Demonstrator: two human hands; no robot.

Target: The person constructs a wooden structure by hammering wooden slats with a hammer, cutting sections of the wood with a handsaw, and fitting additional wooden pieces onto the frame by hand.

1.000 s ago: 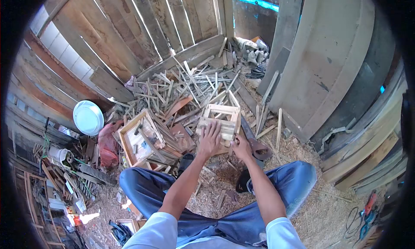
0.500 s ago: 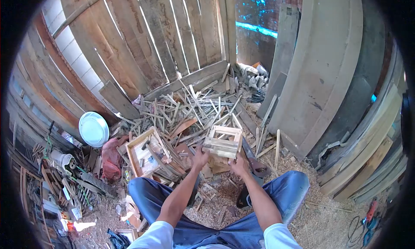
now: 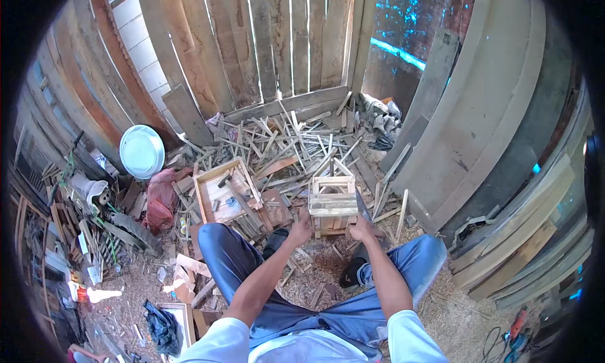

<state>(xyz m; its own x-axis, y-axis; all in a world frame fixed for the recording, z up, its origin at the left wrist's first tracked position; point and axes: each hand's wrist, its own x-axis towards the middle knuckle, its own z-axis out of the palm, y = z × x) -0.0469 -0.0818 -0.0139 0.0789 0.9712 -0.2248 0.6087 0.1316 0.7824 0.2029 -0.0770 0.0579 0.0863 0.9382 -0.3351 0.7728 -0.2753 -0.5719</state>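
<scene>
A small slatted wooden stool-like frame (image 3: 333, 203) is in front of me between my knees, pale slats on its top and legs or rails below. My left hand (image 3: 302, 228) grips its left side, fingers closed at the lower edge. At the opposite side my right hand (image 3: 362, 228) is closed on the lower right edge. Part of each hand's fingers is hidden by the frame. Just behind the right hand lies a dark saw-like blade (image 3: 365, 205), partly covered.
A shallow wooden box (image 3: 200, 196) holding a hammer (image 3: 224, 181) sits left of the frame. Behind lies a heap of thin wood offcuts (image 3: 283, 139). A pale round basin (image 3: 142, 152) leans at the left. Curved boards (image 3: 523, 218) are stacked right. Sawdust covers the floor.
The slatted frame has turned more upright and level, showing its lower opening. Both hands stay on its sides. My view has shifted slightly, and my left knee has moved inward.
</scene>
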